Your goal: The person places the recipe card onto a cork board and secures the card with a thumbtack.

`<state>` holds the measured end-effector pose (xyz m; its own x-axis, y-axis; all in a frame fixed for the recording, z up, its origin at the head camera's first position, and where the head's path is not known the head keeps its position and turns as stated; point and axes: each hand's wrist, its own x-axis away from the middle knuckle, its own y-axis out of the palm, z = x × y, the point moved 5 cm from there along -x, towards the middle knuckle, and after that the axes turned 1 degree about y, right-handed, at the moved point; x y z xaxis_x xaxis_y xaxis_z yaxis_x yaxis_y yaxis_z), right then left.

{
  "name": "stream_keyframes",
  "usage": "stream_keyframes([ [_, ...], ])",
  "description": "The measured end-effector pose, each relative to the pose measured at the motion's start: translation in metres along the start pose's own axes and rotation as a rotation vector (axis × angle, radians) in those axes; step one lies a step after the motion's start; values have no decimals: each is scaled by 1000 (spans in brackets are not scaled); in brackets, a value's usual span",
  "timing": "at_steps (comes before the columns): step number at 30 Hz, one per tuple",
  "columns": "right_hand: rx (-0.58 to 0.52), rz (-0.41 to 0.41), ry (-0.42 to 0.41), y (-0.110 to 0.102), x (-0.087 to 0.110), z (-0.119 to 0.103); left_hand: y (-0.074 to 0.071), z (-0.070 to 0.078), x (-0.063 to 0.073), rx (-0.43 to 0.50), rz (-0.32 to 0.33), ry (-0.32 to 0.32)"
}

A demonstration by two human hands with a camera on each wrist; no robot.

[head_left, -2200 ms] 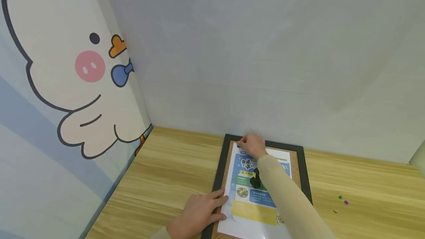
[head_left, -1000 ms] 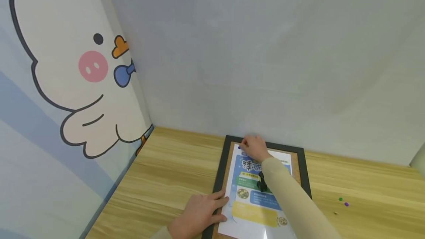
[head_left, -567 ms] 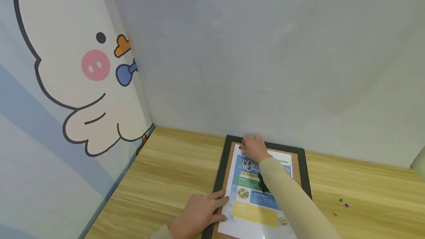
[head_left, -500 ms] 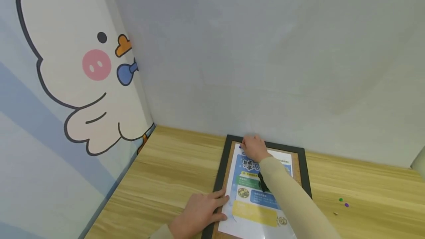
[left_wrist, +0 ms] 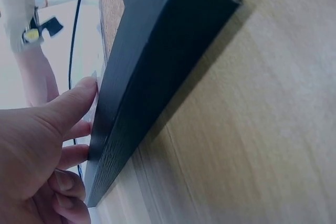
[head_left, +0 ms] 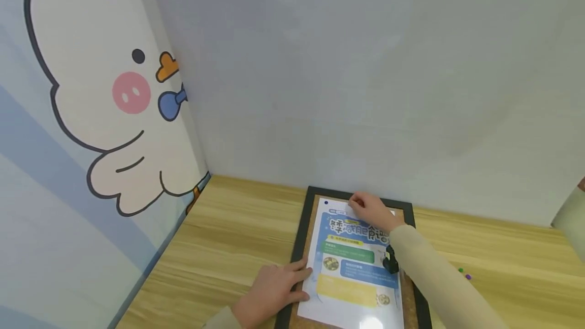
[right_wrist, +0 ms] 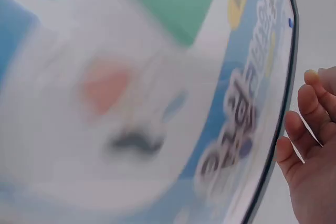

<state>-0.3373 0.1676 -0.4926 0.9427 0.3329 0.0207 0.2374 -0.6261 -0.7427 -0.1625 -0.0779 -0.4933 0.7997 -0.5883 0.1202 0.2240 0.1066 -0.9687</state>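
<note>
A printed poster [head_left: 349,263] lies on a cork board with a black frame [head_left: 303,226], flat on the wooden table. A dark blue pushpin [head_left: 326,202] sits in the poster's upper left corner; in the right wrist view it is a small blue spot [right_wrist: 290,22]. My left hand [head_left: 274,288] rests across the frame's left side, its thumb and fingertips at the poster's edge. Over the top of the board, right of the pin, hovers my right hand [head_left: 374,213]. Its fingers [right_wrist: 310,100] are loosely bent with nothing between them.
Green and purple pushpins [head_left: 468,276] lie on the table [head_left: 247,222] right of the board. A grey wall [head_left: 365,90] rises behind the board. A duck-print panel [head_left: 119,116] stands at the left. A black wrist camera mount [head_left: 390,261] hangs below my right forearm.
My right hand has come off the upper left pin and moved right along the board's top, leaving the pin visible in the poster. The left hand has stayed on the frame.
</note>
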Motion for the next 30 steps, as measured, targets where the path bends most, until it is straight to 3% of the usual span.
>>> stream_keyframes([
  [8, 2, 37, -57, -20, 41, 5, 2, -5, -1, -8, -59, -22],
  [17, -39, 79, -44, -49, 81, 24, 4, -6, -4, 25, -24, 7],
  [21, -10, 134, -53, -58, 105, 37, 5, -4, -3, 51, -25, 23],
  [30, 53, 221, -58, -73, 150, 56, 4, -10, 1, 57, -106, 60],
])
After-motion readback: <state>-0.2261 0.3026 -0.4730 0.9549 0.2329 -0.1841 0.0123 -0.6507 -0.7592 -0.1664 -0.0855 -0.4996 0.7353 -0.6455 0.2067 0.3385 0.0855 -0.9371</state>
